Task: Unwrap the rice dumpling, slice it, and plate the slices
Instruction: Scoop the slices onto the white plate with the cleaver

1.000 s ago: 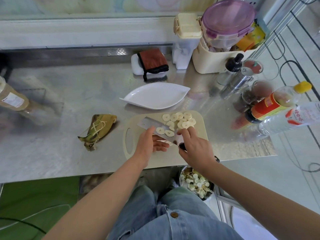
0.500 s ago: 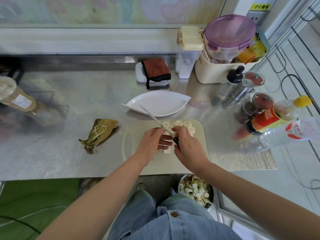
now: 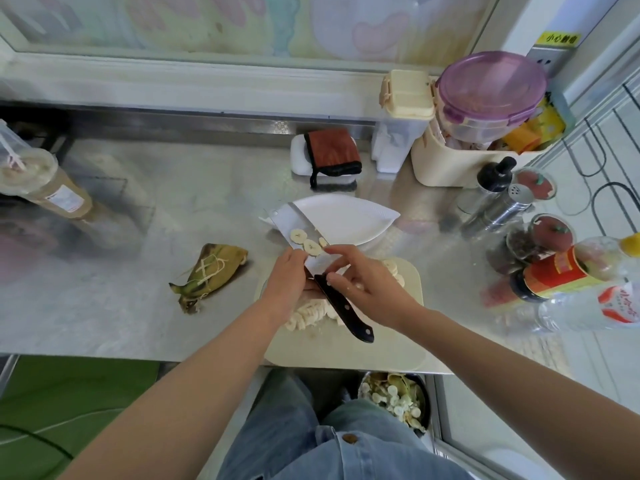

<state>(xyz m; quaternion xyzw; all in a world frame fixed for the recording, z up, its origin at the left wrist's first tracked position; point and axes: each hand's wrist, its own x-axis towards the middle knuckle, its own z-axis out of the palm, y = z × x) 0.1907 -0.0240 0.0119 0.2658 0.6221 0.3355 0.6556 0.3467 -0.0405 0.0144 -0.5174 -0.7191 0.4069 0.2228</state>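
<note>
The rice dumpling (image 3: 211, 271) lies wrapped and tied on the steel counter (image 3: 138, 323), left of the cutting board (image 3: 346, 351). The left hand (image 3: 287, 275) grips a knife (image 3: 343, 313) carrying pale slices (image 3: 304, 242) over the white plate (image 3: 349, 216), while the right hand's (image 3: 367, 289) extended fingers touch them.

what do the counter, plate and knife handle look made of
Counter: brushed stainless steel, by its grey sheen and blurred reflections. Plate: glossy white, probably ceramic or melamine. Knife handle: black with pale rivets, likely plastic or dark wood.
</note>
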